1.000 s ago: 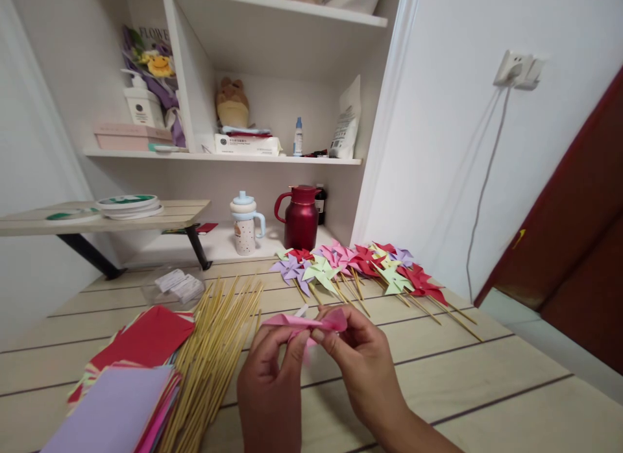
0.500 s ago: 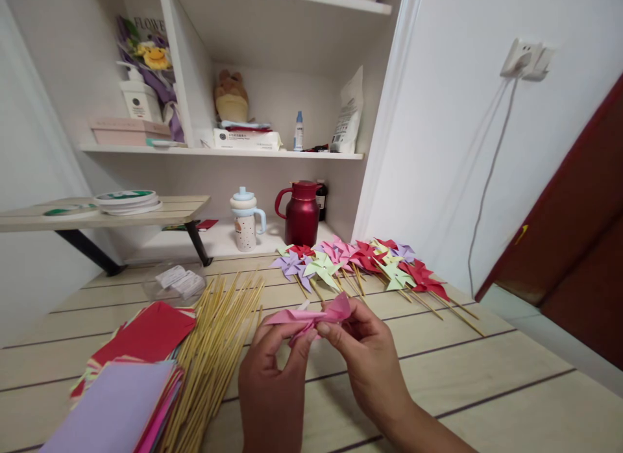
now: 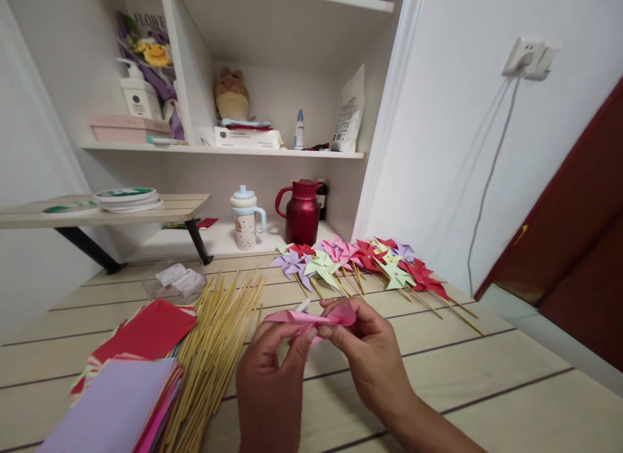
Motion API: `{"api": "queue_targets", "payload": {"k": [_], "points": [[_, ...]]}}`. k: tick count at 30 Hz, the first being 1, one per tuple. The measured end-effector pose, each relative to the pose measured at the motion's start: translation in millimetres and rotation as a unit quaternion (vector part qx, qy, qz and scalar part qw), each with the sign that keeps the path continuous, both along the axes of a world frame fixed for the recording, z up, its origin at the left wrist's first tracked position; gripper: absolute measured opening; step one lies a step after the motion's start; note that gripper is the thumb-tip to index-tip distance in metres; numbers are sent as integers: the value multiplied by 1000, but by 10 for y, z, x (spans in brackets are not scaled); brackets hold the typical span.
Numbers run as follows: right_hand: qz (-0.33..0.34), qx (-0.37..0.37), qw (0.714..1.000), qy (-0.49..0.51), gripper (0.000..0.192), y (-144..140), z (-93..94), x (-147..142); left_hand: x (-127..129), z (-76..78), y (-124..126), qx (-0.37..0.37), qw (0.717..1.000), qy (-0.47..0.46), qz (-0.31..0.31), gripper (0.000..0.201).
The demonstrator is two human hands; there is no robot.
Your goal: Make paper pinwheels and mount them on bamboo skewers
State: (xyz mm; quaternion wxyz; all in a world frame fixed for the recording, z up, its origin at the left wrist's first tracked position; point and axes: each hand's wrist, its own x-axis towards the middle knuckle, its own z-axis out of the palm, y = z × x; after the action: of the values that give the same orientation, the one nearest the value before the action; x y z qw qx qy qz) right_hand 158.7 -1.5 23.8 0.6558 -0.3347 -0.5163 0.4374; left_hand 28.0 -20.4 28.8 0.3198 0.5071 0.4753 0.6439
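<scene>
Both hands — left hand [image 3: 270, 375], right hand [image 3: 367, 359] — pinch one folded pink paper piece [image 3: 311, 318] (bamboo skewers [image 3: 214, 349] at nine o'clock); a shelf wrapper [image 3: 146, 31] reads "FLOWE".

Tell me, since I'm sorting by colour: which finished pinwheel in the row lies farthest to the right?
The red pinwheel at the row's right end; the light green one and the rest lie left of it.

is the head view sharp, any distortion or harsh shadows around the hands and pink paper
Head view: soft, even light, only a faint shadow under the hands; the pink paper between left hand and right hand is reasonably sharp; wide-angle lens bends the shelf and wall edges.
</scene>
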Motion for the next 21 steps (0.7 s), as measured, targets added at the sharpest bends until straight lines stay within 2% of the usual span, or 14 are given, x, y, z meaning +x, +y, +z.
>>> {"api": "queue_targets", "payload": {"k": [7,21], "points": [[4,7,1000,3,17,15,5,9,25,-3,26,-20,999,-49,-13,14],[18,14,999,23,12,15,38,27,3,29,-10,4,1000,-16,-24,10]]}}
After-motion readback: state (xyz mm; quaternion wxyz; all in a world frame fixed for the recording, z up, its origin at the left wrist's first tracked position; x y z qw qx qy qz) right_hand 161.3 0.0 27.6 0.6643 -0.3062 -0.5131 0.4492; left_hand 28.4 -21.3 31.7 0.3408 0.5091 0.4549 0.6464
